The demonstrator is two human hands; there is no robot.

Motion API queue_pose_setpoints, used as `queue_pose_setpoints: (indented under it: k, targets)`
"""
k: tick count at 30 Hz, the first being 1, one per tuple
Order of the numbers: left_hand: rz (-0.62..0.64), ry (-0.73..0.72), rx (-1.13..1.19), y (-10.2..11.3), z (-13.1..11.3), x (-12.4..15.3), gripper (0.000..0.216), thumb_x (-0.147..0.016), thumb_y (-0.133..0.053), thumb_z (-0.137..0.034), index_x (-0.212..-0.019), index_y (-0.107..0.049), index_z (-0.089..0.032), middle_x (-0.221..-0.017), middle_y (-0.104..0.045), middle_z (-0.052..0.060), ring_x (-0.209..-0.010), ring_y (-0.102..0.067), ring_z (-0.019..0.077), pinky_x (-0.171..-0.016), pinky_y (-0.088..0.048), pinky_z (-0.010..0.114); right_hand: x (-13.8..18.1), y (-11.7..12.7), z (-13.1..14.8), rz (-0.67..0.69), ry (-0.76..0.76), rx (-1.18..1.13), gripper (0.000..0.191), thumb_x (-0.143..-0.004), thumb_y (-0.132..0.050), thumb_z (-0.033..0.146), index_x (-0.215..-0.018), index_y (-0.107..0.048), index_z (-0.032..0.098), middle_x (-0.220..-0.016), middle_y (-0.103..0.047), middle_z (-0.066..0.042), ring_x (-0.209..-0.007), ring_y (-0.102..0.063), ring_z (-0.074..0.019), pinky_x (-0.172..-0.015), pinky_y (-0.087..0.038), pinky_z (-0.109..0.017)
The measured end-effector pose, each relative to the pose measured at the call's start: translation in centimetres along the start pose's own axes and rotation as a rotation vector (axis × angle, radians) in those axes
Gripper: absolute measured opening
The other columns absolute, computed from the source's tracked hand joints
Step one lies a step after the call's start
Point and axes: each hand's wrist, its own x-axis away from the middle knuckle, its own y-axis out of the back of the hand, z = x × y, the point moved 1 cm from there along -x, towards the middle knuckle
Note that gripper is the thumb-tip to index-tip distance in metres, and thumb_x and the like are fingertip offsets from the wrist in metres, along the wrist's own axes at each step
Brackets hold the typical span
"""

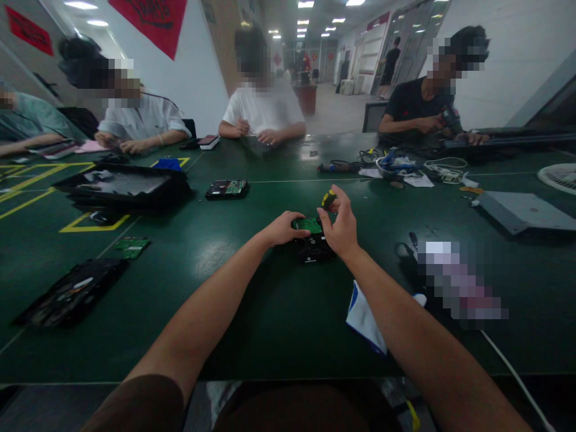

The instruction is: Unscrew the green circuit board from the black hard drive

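A black hard drive (314,247) with a green circuit board (307,225) on top lies on the dark green table (252,300) in front of me. My left hand (282,228) is closed on the drive's left edge, fingers on the board. My right hand (342,225) is closed round a screwdriver with a yellow and black handle (328,198), held upright over the drive's right side. The tip is hidden behind my fingers.
Another hard drive (227,189) lies further back. A loose green board (131,246) and opened devices (72,293) sit at left, a black tray (126,187) beyond. A white and blue cloth (364,315) lies under my right forearm. Several people work at the far edge.
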Motion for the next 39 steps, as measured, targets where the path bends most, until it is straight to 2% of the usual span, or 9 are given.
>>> queue_pose_setpoints:
  k: [7,14,19,26,30,34,39]
  targets:
    - [-0.012,0.013,0.005,-0.08,0.05,0.11,0.076,-0.084,-0.080,-0.056,-0.147,-0.061,-0.017,-0.146,-0.059,0.017,-0.115,-0.067,0.0307,-0.097,-0.056,0.041,0.15,-0.16,-0.19,0.029,0.008,-0.031,0.067,-0.103,-0.052,0.029,-0.164,-0.026,0.033,-0.157,-0.054,-0.011,-0.109,-0.071,-0.0267,-0.099,-0.064,-0.053]
    - [-0.001,0.013,0.008,-0.01,-0.06,0.09,0.076,-0.084,-0.081,-0.056,-0.147,-0.060,-0.017,-0.146,-0.060,0.016,-0.113,-0.067,0.0301,-0.096,-0.056,0.040,0.10,-0.05,-0.11,0.003,0.011,-0.018,0.068,-0.101,-0.057,0.032,-0.163,-0.028,0.033,-0.157,-0.054,-0.012,-0.107,-0.071,-0.0269,-0.099,-0.063,-0.054]
    - [0.000,0.017,-0.004,0.09,-0.15,0.13,0.076,-0.084,-0.081,-0.055,-0.147,-0.060,-0.017,-0.147,-0.059,0.017,-0.115,-0.066,0.0305,-0.096,-0.056,0.040,0.14,-0.18,-0.32,0.028,0.002,-0.039,0.069,-0.103,-0.050,0.029,-0.165,-0.022,0.031,-0.156,-0.054,-0.013,-0.110,-0.072,-0.0269,-0.100,-0.063,-0.053]
    - [-0.008,-0.012,-0.021,-0.05,0.19,-0.02,0.077,-0.084,-0.081,-0.057,-0.146,-0.061,-0.016,-0.144,-0.060,0.017,-0.122,-0.063,0.0325,-0.101,-0.054,0.042,0.08,-0.01,0.18,-0.014,0.028,0.026,0.066,-0.101,-0.056,0.033,-0.162,-0.030,0.029,-0.152,-0.057,-0.013,-0.106,-0.072,-0.0277,-0.099,-0.063,-0.055]
    - [-0.020,-0.020,-0.005,-0.12,0.17,0.00,0.075,-0.084,-0.080,-0.056,-0.144,-0.062,-0.016,-0.142,-0.062,0.017,-0.117,-0.065,0.0315,-0.097,-0.055,0.041,0.11,0.06,0.18,-0.014,-0.002,0.005,0.067,-0.101,-0.053,0.030,-0.163,-0.027,0.029,-0.154,-0.055,-0.014,-0.112,-0.071,-0.0285,-0.101,-0.062,-0.054]
    - [-0.011,-0.021,-0.004,-0.14,0.17,-0.04,0.073,-0.085,-0.080,-0.055,-0.145,-0.062,-0.017,-0.139,-0.064,0.016,-0.111,-0.068,0.0292,-0.096,-0.056,0.040,0.07,-0.08,0.11,0.000,0.026,0.022,0.064,-0.101,-0.057,0.033,-0.160,-0.032,0.034,-0.152,-0.059,-0.010,-0.103,-0.073,-0.0266,-0.101,-0.062,-0.054]
    - [-0.013,0.001,0.012,-0.16,0.17,-0.01,0.075,-0.084,-0.081,-0.056,-0.145,-0.062,-0.017,-0.142,-0.062,0.016,-0.110,-0.068,0.0298,-0.095,-0.056,0.040,0.07,-0.08,0.18,-0.019,0.003,0.009,0.066,-0.101,-0.057,0.032,-0.161,-0.030,0.033,-0.147,-0.062,-0.011,-0.103,-0.072,-0.0270,-0.099,-0.062,-0.054]
